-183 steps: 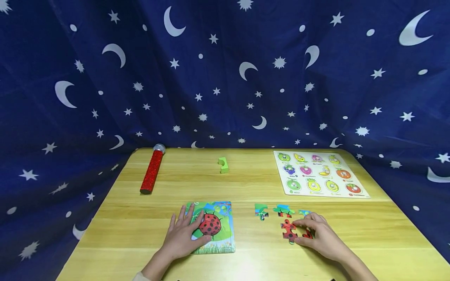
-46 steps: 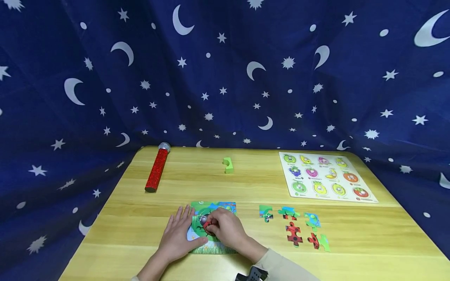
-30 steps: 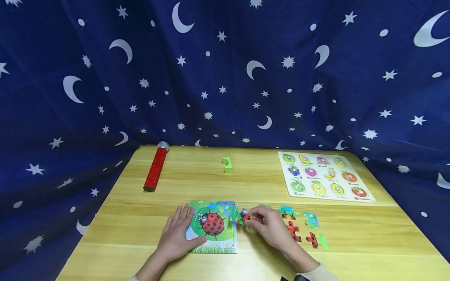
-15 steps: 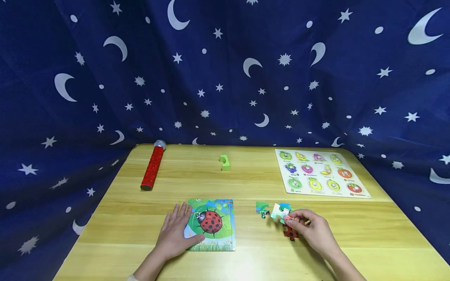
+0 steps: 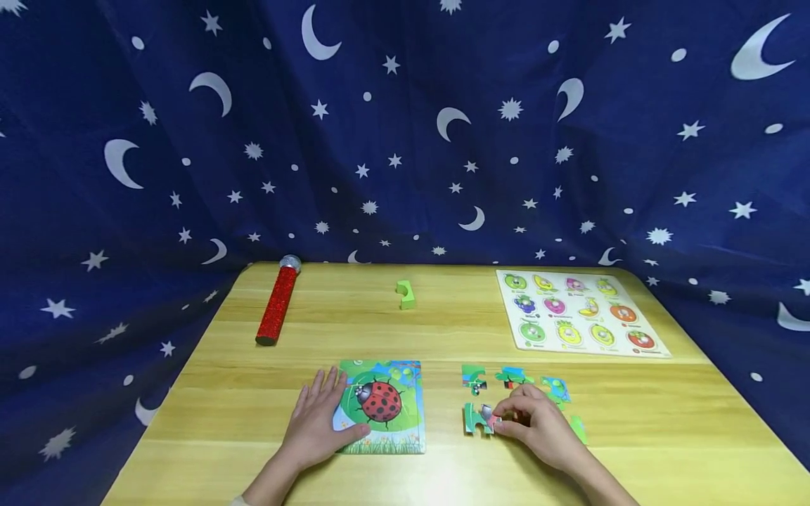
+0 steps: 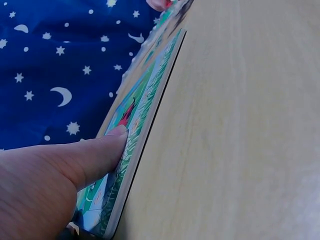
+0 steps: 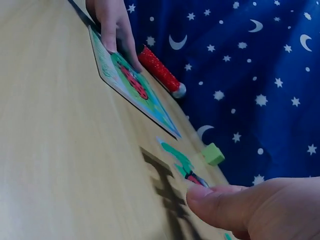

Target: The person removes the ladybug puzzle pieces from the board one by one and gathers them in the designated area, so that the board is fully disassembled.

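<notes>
- Yellow wood is filling the foreground, the bare near stretch of the table (image 5: 443,478).
- Next up, the left hand (image 5: 319,425) is resting flat, fingers straight and spreading over the left side of the ladybug puzzle board (image 5: 382,404); light, even pressure is looking right for steadying it.
- Level with it, the right hand (image 5: 538,425) is pinching a puzzle piece (image 5: 473,419) by its right end, thumb against finger, and the piece is hanging just above the wood; gripping only that end is probably helping, leaving the other tabs uncovered for lining up.
- Just beyond, loose pieces (image 5: 557,386) are lying close to the knuckles, so lifting high is seeming wiser than sweeping.
- Farther off, a red microphone (image 5: 276,302), green block (image 5: 407,295) and fruit board (image 5: 549,322) are sitting left to right.
- Behind everything, a starry curtain (image 5: 405,91) is hanging.
</notes>
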`<state>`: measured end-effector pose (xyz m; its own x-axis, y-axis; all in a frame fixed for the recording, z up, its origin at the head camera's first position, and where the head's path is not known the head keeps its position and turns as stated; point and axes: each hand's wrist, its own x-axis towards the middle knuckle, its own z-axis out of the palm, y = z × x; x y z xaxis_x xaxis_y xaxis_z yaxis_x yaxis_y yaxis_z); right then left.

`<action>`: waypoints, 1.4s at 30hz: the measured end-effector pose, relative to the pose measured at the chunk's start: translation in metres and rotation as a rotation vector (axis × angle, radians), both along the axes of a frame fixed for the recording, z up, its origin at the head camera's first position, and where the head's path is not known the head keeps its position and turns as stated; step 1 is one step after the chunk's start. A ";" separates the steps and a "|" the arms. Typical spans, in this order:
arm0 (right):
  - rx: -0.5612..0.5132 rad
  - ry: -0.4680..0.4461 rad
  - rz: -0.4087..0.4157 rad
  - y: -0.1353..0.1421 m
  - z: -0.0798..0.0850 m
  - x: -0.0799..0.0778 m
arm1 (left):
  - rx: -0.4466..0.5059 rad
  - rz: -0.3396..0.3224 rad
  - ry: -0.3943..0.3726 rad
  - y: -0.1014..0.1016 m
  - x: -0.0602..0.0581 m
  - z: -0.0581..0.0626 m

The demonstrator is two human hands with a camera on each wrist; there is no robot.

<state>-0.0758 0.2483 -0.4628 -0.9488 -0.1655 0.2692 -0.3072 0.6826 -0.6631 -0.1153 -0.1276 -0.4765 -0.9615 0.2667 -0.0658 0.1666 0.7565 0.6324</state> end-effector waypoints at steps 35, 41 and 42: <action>0.278 0.012 -0.086 -0.019 0.002 0.000 | 0.000 -0.003 0.000 0.000 0.000 -0.002; 0.292 0.037 -0.091 -0.022 0.003 -0.001 | 0.007 -0.001 -0.002 -0.001 0.000 -0.002; 0.296 0.038 -0.092 -0.022 0.003 -0.001 | 0.005 -0.001 -0.002 -0.001 0.000 -0.002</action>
